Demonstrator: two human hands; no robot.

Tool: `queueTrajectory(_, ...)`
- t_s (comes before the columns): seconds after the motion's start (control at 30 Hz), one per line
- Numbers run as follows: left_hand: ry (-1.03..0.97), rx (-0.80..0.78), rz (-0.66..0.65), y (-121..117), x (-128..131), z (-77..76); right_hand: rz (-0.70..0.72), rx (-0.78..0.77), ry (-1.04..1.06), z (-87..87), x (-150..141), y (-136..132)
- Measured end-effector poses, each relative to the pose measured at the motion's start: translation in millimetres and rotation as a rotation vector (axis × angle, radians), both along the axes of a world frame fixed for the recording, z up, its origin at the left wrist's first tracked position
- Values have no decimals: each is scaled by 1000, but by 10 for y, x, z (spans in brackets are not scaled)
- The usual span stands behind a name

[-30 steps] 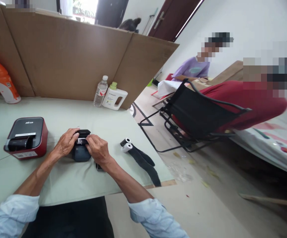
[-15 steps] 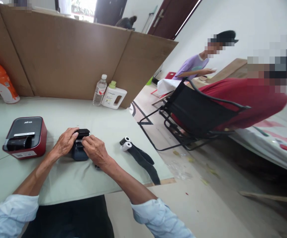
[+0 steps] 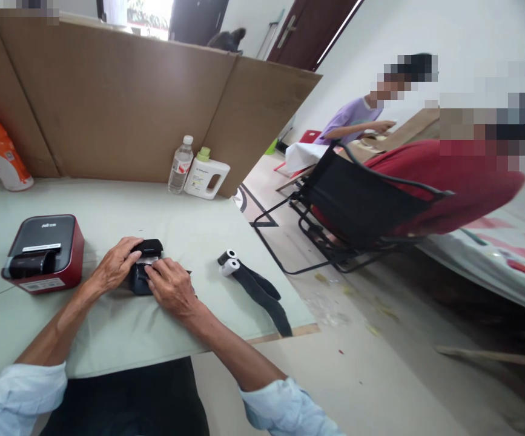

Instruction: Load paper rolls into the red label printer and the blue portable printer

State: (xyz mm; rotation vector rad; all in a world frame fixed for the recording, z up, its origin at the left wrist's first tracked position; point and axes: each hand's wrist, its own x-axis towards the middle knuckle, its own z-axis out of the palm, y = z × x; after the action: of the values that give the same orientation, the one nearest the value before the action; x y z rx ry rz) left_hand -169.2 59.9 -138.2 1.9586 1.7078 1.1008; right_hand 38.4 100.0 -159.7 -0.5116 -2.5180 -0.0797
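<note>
Holding the dark device (image 3: pixel 138 286) by its flap (image 3: pixel 151 246) in your left hand (image 3: pixel 117 265), right hand (image 3: pixel 171 286) over it, grip unclear, you could skid it by pressing unevenly.

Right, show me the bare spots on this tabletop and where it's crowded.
Bare: the strip along the cardboard, between orange bottle and clear bottle; also the near edge between the forearms. Crowded: around the black device, touched by the left hand and right hand.

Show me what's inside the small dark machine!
A pale strip shows in the machine, beside its black flap. The right grip covers part of it, so I can't tell what else is inside.
</note>
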Motion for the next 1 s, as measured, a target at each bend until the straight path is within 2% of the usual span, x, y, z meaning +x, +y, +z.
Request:
queueTrajectory(0.17, 25, 4, -39, -26, -33, -15, -17, 10, 62, -46, 14, -78)
queueTrajectory(0.37, 16, -21, -37, -28, -60, -15, 3, 92, 176, -46, 29, -161)
queueTrajectory(0.53, 11, -43, -83, -56, -75, 26, -31, 27, 147, -69, 1, -143)
queueTrajectory(0.63, 7, -44, -68, -64, -71, 40, -58, 14, 141, -65, -37, -111)
queueTrajectory(1.0, 14, -11, -53, -53, -85, -12, -37, 64, 199, -50, -25, -208)
